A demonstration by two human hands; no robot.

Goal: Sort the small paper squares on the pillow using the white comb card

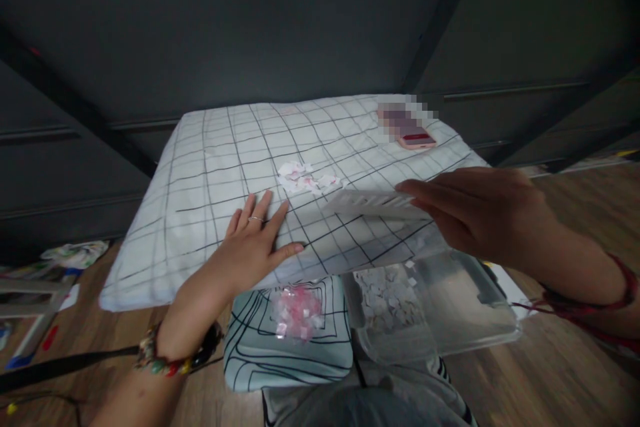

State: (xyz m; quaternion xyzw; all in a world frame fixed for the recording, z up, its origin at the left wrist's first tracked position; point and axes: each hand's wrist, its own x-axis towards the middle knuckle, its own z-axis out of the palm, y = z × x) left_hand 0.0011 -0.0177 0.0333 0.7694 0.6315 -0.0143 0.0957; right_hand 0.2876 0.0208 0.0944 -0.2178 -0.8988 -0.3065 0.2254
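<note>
My left hand lies flat on the white checked cloth that covers the table, fingers spread, a ring on one finger. Between the thumb and fingers of my right hand is a thin white slotted sheet, its face tilted and its left part blurred. Just beyond my left fingertips sits a small heap of torn white paper scraps with pink marks. The exact kind of the slotted sheet cannot be made out.
A clear plastic box with many small white pieces is below the table's front edge. Beside it, pink and clear little packets rest on a pale blue patterned cushion. A phone lies at the back right. A step ladder stands left.
</note>
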